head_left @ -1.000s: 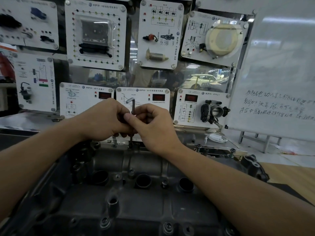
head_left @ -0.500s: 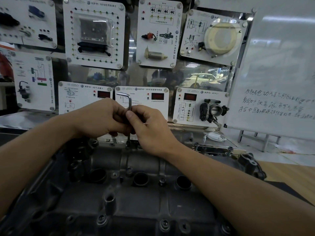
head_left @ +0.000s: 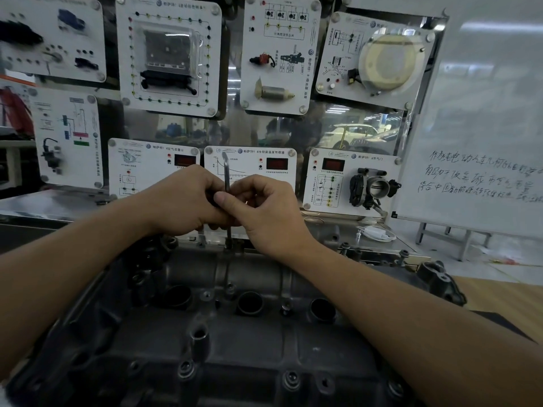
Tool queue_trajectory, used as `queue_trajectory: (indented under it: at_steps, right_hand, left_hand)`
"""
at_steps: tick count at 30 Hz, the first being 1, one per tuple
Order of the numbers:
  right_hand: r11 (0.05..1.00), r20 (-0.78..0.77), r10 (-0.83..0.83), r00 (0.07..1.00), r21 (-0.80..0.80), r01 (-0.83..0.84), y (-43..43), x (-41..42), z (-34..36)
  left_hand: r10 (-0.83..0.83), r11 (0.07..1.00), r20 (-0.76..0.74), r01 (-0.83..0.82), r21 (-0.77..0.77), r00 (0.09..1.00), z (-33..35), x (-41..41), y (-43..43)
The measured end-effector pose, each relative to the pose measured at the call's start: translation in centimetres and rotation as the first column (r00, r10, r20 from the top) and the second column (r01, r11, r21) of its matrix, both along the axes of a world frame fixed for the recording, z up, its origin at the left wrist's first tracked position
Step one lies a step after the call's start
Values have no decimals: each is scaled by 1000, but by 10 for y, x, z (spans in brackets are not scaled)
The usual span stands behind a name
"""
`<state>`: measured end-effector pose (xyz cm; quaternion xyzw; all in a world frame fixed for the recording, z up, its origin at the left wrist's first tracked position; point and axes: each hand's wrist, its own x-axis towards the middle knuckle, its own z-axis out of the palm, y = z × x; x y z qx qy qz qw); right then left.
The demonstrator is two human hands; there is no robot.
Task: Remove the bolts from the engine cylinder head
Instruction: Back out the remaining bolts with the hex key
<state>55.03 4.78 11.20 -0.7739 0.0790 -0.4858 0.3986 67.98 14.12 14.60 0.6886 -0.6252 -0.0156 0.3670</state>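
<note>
Bolt at mid far edge of cylinder head, hex key upright in it. Risk: if the key tilts, its tip may slip out and round the socket. Bolt lies just below the hands; left hand and right hand both pinch the key shaft.

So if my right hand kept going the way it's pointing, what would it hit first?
Your right hand points up-left at the hex key, which its fingers already pinch; straight on, it would likely press into your left hand gripping the key from the other side. Depth is unclear.
</note>
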Motion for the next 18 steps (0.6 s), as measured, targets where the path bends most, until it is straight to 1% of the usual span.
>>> queue_trajectory:
  at_steps: [2,5,8,10,13,18]
  right_hand:
    - [1000,2,-3,1000,1,3,0,0,0]
    - [999,-16,14,1000,-38,-15,-2,1,0]
    - [995,-72,5,997,-100,-13,-2,-2,1]
    - [992,-100,-8,995,-128,-5,-2,-3,1]
    - [995,-85,22,996,-98,-30,0,-4,2]
    - [999,5,44,999,-21,-44,2,-2,3]
  left_hand:
    - [-16,1000,-14,16,-4,1000,-1,0,0]
    - [-78,997,-50,78,2,996,-1,0,2]
    - [-154,986,-52,157,57,987,0,1,4]
    - [-157,982,-34,159,100,987,2,3,4]
    - [-133,983,-24,135,122,991,3,3,3]
    - [-90,995,-42,92,40,995,1,0,1]
